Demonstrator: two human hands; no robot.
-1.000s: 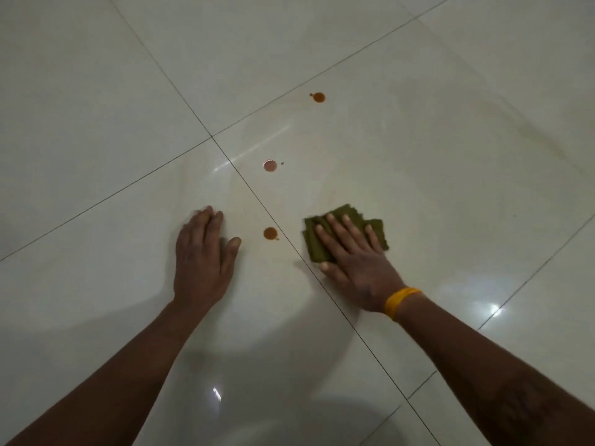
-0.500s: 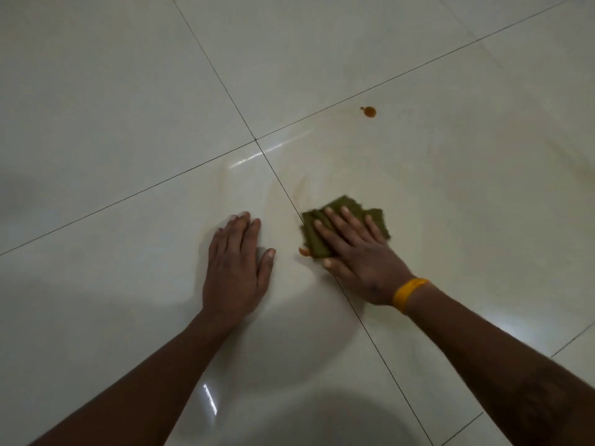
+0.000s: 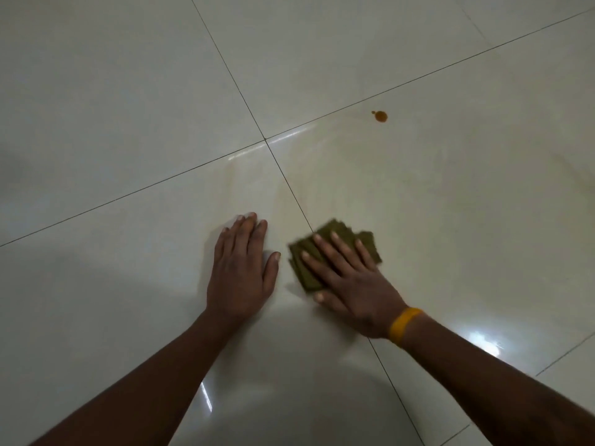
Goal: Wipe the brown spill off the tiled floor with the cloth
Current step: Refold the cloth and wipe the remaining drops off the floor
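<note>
Head view of a glossy tiled floor, pale tiles divided by thin dark grout lines that cross just above the hands. The right hand lies flat on a folded olive-green cloth, fingers straight and slightly spread, pressing the cloth against the floor; nothing is gripped or pinched. The cloth sits astride a diagonal grout line, its far corners showing beyond the fingertips, its edges somewhat blurred. A yellow wristband circles the right wrist. The left hand rests palm-down on the bare tile just beside the cloth — fingers straight and together, thumb out toward the cloth, holding nothing. One brown drop of the spill stands on the tile well beyond the cloth, up and to the right, with a tiny speck touching its left edge. A faint tan film marks the tiles between the hands and the grout crossing. Bright light reflections show on the floor near the right forearm — and a smaller one by the left forearm.
</note>
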